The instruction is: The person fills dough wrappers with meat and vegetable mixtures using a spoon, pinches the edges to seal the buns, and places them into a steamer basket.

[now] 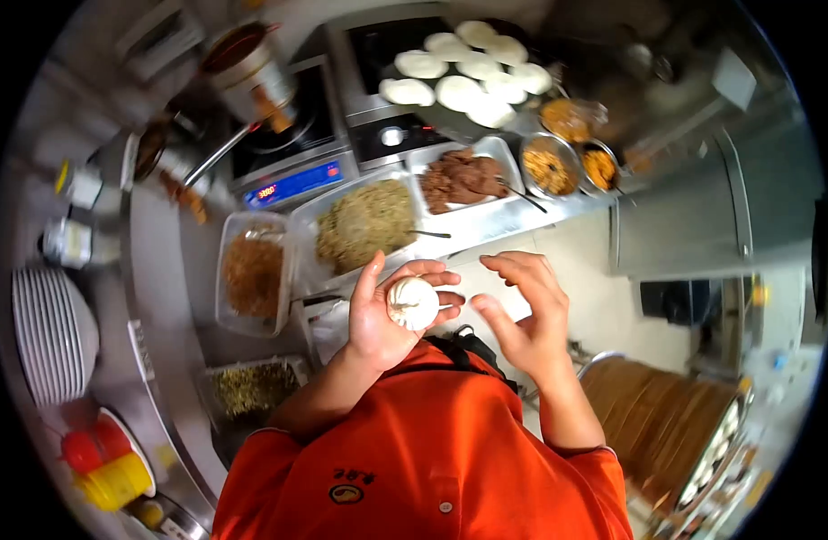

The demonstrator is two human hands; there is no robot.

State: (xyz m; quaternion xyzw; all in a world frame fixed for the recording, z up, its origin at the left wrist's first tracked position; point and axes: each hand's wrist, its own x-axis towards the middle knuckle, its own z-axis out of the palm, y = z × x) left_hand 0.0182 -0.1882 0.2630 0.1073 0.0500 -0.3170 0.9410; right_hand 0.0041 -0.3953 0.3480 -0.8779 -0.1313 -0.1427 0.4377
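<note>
On the palm of my left hand (371,326) rests a round white bun (412,303), its dough gathered into pleats at the top. The fingers of that hand spread out beneath and beyond it. To the right, my right hand (531,310) is raised with thumb and fingers apart, holding nothing and not touching the bun. Beyond my hands stand a tub of pale greenish chopped filling (367,225) and a tray of brown meat filling (463,178), each with a utensil handle sticking out.
Flat white dough pieces (459,93) lie on a dark surface at the back. Bowls of orange-yellow food (549,166) stand right of the tray. A pot (247,76) sits on the left cooker. Stacked plates (49,333) are far left; a round wooden steamer (657,423) is lower right.
</note>
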